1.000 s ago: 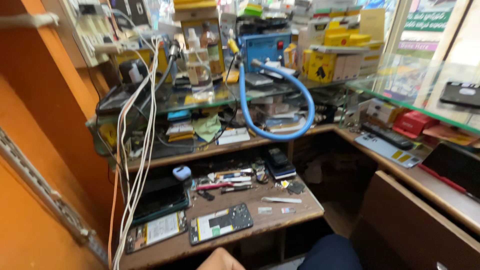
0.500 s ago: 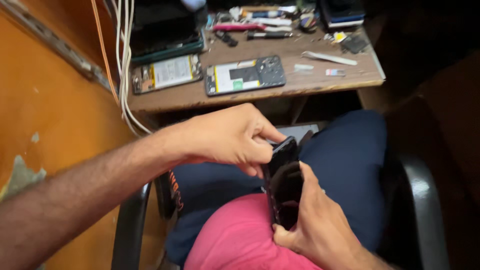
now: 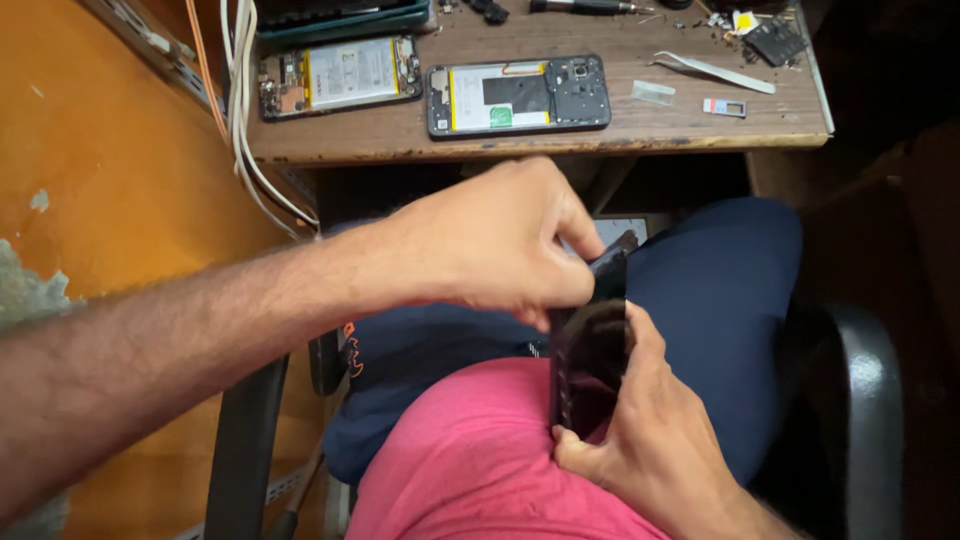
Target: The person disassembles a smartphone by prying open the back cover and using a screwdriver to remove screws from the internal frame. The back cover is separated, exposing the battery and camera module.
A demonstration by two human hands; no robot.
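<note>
Dark phone (image 3: 590,365) is off the counter (image 3: 600,140), held over the lap in front of the pink shirt (image 3: 480,460) and navy trousers (image 3: 720,290), well below the counter's near edge. Long axis runs roughly vertical in the view, top end tipped slightly toward the counter, one broad face toward the camera. Right hand (image 3: 650,440) cradles it from below and from the right side: thumb up along the right long edge, fingers (image 3: 575,455) wrapped under the bottom end, so clenched on the phone. Left hand (image 3: 490,240) comes in from the left over the top; its fingers (image 3: 565,290) are pinched at the upper left edge, near the top corner. Looks like they grip a dark cover or panel lifting off the phone there, but the parts are all black and I can't tell for sure. So the top edge lies directly under the left fingertips, with the right hand as the anchor at the opposite end. On the counter, near its front edge: two opened phones, backs off, batteries showing, one left (image 3: 340,75), one centre (image 3: 518,95); tweezers (image 3: 712,72) toward the right corner.
</note>
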